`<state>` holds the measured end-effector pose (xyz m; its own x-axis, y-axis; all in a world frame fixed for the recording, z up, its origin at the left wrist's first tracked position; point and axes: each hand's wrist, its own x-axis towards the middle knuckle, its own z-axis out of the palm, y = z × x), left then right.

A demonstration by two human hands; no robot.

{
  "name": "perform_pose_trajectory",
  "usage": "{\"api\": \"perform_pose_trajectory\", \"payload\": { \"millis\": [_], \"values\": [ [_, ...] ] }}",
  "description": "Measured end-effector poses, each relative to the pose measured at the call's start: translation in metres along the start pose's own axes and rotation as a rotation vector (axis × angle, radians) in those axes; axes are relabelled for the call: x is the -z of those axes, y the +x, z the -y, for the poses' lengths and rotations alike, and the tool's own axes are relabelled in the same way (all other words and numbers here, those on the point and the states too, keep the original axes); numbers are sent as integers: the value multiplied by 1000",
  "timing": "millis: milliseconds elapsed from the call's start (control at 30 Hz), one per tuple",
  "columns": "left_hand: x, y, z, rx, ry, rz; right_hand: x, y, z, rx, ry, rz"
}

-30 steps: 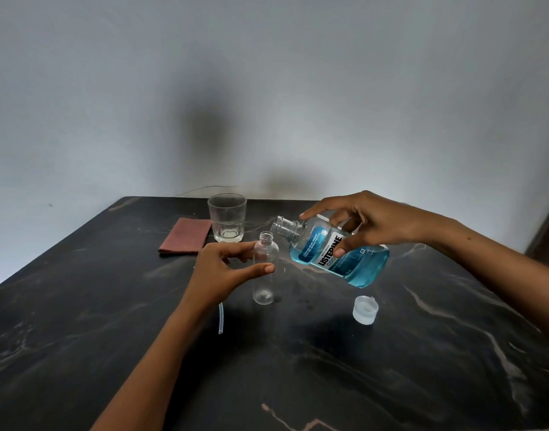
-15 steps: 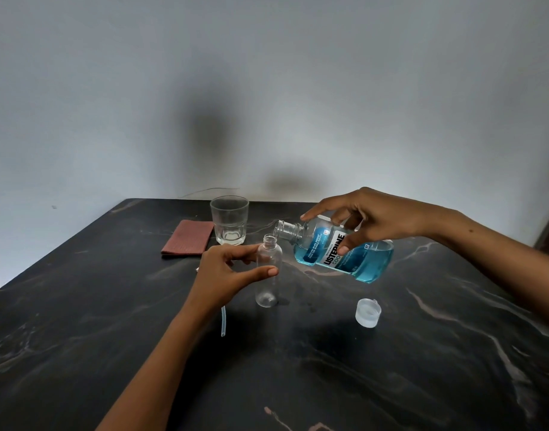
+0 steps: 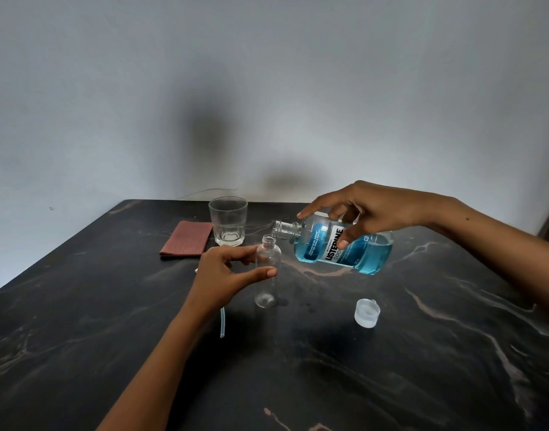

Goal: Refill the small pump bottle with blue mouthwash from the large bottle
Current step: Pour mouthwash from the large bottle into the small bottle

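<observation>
Blue mouthwash in large bottle [image 3: 341, 248], tipped near level, right hand [image 3: 371, 213] clamped round it, neck just above the open mouth of small bottle [image 3: 267, 269]; small bottle empty, upright on table [image 3: 391, 368], left hand [image 3: 225, 275] fingers closed lightly on it. Risk: wide neck over narrow mouth, likely overshoot and spill; cap [image 3: 367, 313] lies apart

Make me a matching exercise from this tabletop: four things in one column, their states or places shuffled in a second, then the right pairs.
Things
1. large bottle
2. small bottle
3. glass
4. white cap

States
A. lying loose on the table near the person
B. tilted, uncapped, held in the right hand
C. upright, empty, steadied by the left hand
D. standing beside the folded cloth

Pairs: 1-B, 2-C, 3-D, 4-A
</observation>
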<state>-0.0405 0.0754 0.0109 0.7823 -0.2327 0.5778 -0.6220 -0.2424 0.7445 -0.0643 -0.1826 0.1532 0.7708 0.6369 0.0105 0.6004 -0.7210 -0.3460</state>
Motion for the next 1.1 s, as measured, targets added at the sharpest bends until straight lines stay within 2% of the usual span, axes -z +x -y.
{"api": "perform_pose_trajectory", "payload": {
  "millis": [1100],
  "values": [
    [0,0,4,37,6,22,12,4,13,-45,-71,75]
  ]
}}
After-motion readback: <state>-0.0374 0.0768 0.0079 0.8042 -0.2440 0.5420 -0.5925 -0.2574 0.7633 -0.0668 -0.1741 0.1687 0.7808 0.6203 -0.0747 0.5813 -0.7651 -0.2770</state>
